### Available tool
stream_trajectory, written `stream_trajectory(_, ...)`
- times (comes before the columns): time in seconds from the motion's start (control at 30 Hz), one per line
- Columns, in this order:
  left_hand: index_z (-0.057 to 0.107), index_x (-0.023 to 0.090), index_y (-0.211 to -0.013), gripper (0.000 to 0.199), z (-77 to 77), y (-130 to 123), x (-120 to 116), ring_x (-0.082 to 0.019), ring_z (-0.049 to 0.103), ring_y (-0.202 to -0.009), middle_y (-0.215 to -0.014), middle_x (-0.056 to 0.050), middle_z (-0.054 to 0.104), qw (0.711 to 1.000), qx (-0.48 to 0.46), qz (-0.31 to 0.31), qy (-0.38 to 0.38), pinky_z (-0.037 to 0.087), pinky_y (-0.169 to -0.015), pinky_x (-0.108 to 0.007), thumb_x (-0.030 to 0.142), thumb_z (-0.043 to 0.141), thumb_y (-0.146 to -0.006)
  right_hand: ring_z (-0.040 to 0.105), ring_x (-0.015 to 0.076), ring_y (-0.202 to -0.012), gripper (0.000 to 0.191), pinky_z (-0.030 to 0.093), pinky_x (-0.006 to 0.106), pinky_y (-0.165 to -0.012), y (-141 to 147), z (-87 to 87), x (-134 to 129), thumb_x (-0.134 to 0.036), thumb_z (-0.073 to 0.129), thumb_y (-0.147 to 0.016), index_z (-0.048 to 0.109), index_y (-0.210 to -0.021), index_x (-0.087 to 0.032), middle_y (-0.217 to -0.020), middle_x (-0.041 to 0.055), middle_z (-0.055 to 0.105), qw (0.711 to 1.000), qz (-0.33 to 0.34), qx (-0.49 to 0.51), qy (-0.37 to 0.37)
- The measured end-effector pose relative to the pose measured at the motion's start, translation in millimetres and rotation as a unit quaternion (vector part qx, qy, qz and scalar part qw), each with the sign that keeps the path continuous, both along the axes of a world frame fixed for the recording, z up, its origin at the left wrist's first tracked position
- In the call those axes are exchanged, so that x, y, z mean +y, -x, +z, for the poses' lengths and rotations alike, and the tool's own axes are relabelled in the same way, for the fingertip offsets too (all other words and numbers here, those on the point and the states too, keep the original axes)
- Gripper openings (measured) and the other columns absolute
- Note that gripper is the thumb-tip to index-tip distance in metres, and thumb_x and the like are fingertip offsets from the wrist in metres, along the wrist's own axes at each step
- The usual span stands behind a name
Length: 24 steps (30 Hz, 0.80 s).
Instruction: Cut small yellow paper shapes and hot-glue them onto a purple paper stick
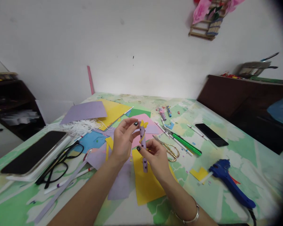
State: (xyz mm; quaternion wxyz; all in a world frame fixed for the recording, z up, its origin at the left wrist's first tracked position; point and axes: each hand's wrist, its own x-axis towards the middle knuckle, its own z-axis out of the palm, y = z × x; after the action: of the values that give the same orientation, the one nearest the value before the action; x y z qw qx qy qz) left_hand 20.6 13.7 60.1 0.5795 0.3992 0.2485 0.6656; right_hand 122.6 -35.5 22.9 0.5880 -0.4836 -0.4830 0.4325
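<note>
A slim purple paper tube with dark dots stands nearly upright between my hands. Near its top sits a yellow paper butterfly, and a thin yellow strip winds around the tube below it. My left hand pinches the tube's upper end between thumb and fingers. Lower down, my right hand grips the tube at its middle, its fingertips partly hiding it. Beneath the hands lies a yellow sheet. Gold-handled scissors rest just beyond my right hand.
A blue glue gun lies at right, near a black phone. A green utility knife and marker pens sit mid-right. Two small decorated tubes lie farther back. At left are glasses, another phone, white string and coloured sheets.
</note>
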Motion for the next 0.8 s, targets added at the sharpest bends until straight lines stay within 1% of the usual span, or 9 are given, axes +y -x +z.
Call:
stream_trajectory(0.17,0.066,0.017,-0.086,0.019,-4.8,2.3,2.0,-0.012,0.061,-0.077,-0.089,-0.002,0.063,0.998,0.047,0.034,-0.009,0.052,-0.066,-0.023,0.023,0.074,-0.071,0.045,0.0084,-0.044,0.024,0.035,0.022,-0.039,0.3,-2.2,-0.3,-0.032,0.070,-0.070,0.049,-0.065,-0.020,-0.058,-0.0058,0.051,1.000,-0.014,-0.014,0.006)
stream_trajectory(0.33,0.066,0.017,-0.088,0.023,-8.7,3.7,4.5,-0.014,0.063,-0.082,-0.087,-0.003,0.066,0.995,0.075,0.054,-0.027,0.052,-0.069,-0.024,0.023,0.077,-0.069,0.044,0.0083,-0.047,0.024,0.036,0.023,-0.044,0.0,-5.2,0.5,-0.031,0.069,-0.070,0.049,-0.064,-0.020,-0.060,-0.0061,0.050,0.995,-0.056,-0.079,-0.018)
stream_trajectory(0.43,0.066,0.016,-0.087,0.024,-9.4,3.7,5.2,-0.014,0.063,-0.083,-0.086,-0.003,0.067,0.994,0.083,0.063,-0.023,0.052,-0.070,-0.024,0.021,0.077,-0.067,0.043,0.0083,-0.047,0.025,0.035,0.023,-0.044,-0.3,-6.0,0.6,-0.031,0.069,-0.070,0.047,-0.064,-0.020,-0.059,-0.0063,0.049,0.993,-0.069,-0.098,-0.023)
stream_trajectory(0.8,0.065,0.016,-0.085,0.021,-9.4,3.2,6.0,-0.012,0.062,-0.079,-0.085,-0.001,0.065,0.996,0.075,0.055,-0.015,0.051,-0.068,-0.022,0.018,0.077,-0.068,0.045,0.0093,-0.050,0.025,0.036,0.023,-0.048,-2.4,-8.4,1.1,-0.030,0.069,-0.071,0.046,-0.065,-0.021,-0.060,-0.0059,0.051,0.990,-0.070,-0.121,-0.018)
